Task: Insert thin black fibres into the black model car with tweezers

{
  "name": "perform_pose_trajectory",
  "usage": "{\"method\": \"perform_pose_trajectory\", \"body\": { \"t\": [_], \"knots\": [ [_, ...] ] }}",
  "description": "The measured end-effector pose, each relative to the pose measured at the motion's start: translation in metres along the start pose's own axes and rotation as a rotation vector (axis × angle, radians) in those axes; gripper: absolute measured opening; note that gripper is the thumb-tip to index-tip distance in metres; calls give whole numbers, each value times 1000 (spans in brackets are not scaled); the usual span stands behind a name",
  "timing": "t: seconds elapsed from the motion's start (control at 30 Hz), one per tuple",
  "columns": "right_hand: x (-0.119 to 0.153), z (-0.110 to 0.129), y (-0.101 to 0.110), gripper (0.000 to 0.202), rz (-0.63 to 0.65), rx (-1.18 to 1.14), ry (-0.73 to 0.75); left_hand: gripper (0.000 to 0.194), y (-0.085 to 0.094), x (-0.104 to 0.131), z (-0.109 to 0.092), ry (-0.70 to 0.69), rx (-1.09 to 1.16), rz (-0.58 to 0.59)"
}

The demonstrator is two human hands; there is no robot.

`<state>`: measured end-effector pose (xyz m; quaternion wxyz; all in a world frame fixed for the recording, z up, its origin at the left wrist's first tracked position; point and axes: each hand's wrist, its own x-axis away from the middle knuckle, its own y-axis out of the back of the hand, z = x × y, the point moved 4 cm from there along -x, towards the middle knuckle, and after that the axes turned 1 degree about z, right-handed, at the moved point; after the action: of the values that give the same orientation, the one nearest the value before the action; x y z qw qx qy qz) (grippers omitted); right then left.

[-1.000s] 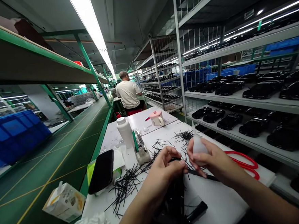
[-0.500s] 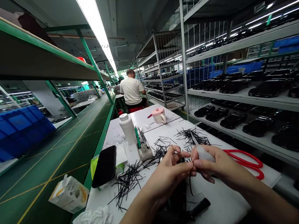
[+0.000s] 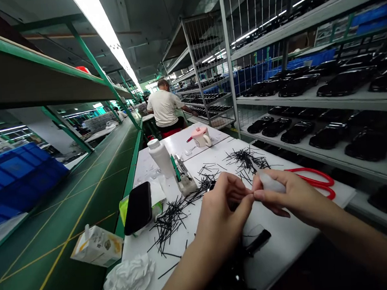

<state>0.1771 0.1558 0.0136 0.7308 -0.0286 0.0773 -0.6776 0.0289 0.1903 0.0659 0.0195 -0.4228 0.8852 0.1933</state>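
My right hand (image 3: pixel 291 193) wraps round a translucent white squeeze bottle (image 3: pixel 271 183), its thin pointed nozzle tilted up and away. The thumb and forefinger of that hand also meet the fingertips of my left hand (image 3: pixel 226 206). My left hand is closed in a pinch; what sits between its fingers is too small to make out. Thin black strips lie in a loose pile (image 3: pixel 244 158) beyond my hands and in another pile (image 3: pixel 170 219) to the left. Below my wrists, a dark glossy object (image 3: pixel 235 272) is mostly in shadow, beside a short black bar (image 3: pixel 258 243).
Red loop handles (image 3: pixel 315 181) lie at the table's right. Leftward are a phone (image 3: pixel 138 208), a drink carton (image 3: pixel 97 246), crumpled tissue (image 3: pixel 130 279) and a white bottle (image 3: pixel 160 156). A lidded cup (image 3: pixel 200 137) stands farther back. Racks of black model cars (image 3: pixel 298 132) line the right; a person (image 3: pixel 165 107) sits ahead.
My view has shifted a little. My left hand has turned so its back faces me more, and the dark strip hanging beneath my fingers no longer shows. The seated person's right arm now reaches out toward the rack.
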Motion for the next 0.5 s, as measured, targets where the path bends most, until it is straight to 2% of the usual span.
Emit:
{"method": "perform_pose_trajectory", "body": {
  "t": [0.13,0.2,0.33,0.43,0.5],
  "knots": [
    [10,14,3,33,-100,-165,115,17,0,-1,-5,49,125,-16],
    [17,22,3,31,-151,-152,198,18,-1,-1,-7,67,172,-24],
    [32,39,0,26,-434,105,337,17,-1,0,-9,78,239,-45],
    [45,51,-6,22,-642,277,524,18,-2,1,-9,90,264,-50],
    [54,51,-6,22,-729,352,641,18,-3,1,-9,91,272,-39]
  ]
}}
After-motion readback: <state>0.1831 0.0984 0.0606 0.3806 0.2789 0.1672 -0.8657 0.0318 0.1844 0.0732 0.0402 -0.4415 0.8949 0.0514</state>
